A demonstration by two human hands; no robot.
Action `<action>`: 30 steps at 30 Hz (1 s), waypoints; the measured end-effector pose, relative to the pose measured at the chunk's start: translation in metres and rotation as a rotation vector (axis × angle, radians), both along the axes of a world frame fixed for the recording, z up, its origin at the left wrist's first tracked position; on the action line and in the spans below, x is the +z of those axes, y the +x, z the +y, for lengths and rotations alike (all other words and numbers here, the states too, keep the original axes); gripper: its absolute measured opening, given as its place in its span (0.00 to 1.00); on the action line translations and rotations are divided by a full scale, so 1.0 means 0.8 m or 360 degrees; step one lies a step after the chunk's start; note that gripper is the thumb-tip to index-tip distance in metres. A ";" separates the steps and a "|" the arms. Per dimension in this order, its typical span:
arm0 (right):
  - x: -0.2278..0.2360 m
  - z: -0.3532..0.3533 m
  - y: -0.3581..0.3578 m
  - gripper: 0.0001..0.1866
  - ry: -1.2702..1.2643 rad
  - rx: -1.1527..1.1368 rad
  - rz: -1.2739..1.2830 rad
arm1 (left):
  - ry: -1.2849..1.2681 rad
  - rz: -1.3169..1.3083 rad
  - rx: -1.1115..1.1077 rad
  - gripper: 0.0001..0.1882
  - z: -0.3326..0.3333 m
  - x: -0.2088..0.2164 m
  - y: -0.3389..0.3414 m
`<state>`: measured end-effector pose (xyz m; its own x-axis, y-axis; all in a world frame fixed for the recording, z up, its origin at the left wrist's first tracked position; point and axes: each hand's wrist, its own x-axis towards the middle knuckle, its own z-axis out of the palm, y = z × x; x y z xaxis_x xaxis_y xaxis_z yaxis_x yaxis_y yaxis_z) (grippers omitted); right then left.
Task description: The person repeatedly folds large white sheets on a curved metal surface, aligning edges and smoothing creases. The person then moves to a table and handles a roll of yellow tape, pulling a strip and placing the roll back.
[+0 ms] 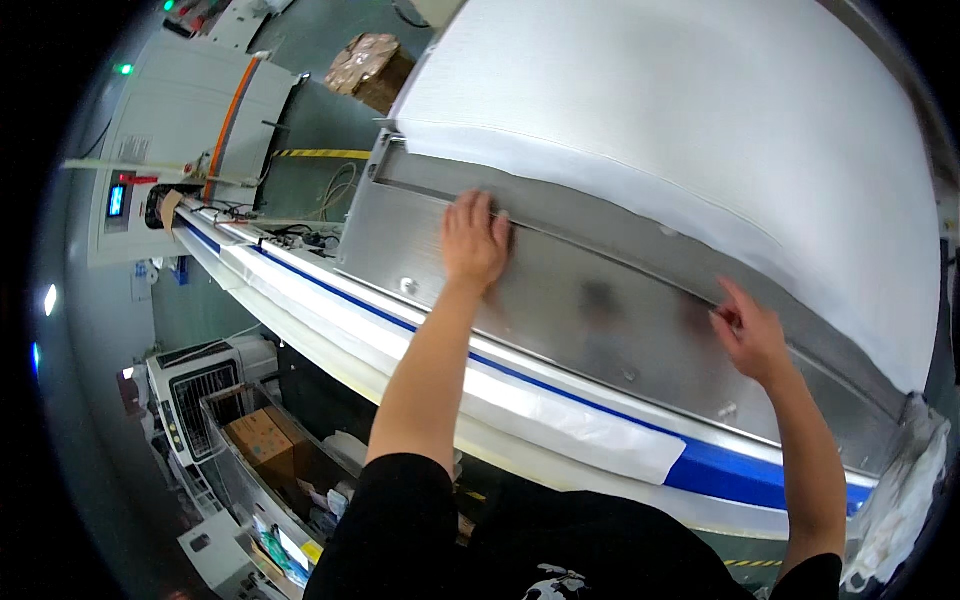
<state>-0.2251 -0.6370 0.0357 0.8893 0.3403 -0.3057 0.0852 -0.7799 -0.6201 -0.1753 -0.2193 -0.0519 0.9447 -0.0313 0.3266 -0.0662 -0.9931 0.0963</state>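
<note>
My left hand (474, 240) lies on a brushed metal plate (560, 285), fingers stretched out over the seam near its far strip. The thumb stands apart, and nothing is held. Farther right, my right hand (752, 335) is over the same seam. Its index finger points out toward the white sheet and the other fingers are curled, with nothing visible in them. A wide white sheet (660, 110) covers the surface beyond the plate, its wavy near edge ending on the grey metal strip. Small pale bits (727, 410) lie on the plate.
A white and blue padded rail (570, 420) runs along the plate's near edge. Clear plastic sheeting (900, 490) hangs at the right end. A white machine cabinet (165, 150) and a wrapped carton (370, 70) stand far left. A bin with a cardboard box (268, 445) is lower left.
</note>
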 end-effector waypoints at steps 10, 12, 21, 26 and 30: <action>-0.015 0.360 0.288 0.22 0.0476 0.0295 -0.0466 | -0.0427 0.0029 -0.0087 0.21 -0.004 0.001 0.012; -0.023 0.406 0.321 0.23 0.0521 0.0306 -0.0465 | -0.0481 0.0058 -0.0088 0.22 -0.001 0.000 0.010; -0.048 0.475 0.380 0.24 0.0385 0.0366 -0.0558 | -0.0632 0.0159 -0.0104 0.23 0.007 0.002 0.012; -0.052 0.478 0.380 0.23 0.0386 0.0303 -0.0559 | -0.0662 0.0144 -0.0116 0.24 0.009 -0.002 0.012; -0.063 0.475 0.384 0.22 0.0352 0.0255 -0.0674 | -0.0749 0.0069 -0.0127 0.25 0.017 0.001 0.019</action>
